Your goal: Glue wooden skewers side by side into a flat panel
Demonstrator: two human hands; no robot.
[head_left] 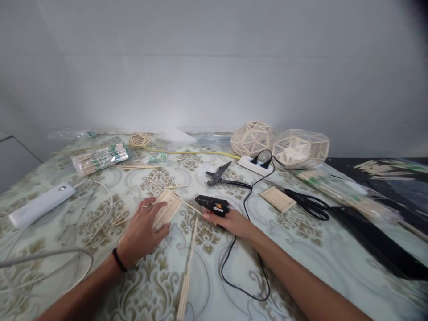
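Observation:
My left hand is closed around a flat panel of wooden sticks laid side by side, fingers on top and thumb along its near edge. My right hand grips a black hot glue gun, its nozzle pointing left toward the panel. A single thin stick slants from the panel's far corner down to my right fingertips, which seem to touch its end. Between the hands, more long sticks lie on the patterned tablecloth.
Pliers and a white power strip lie beyond the glue gun. To the right are scissors, a finished-looking stick panel and bagged sticks. Geometric stick frames stand at the back. Cables and a white device lie left.

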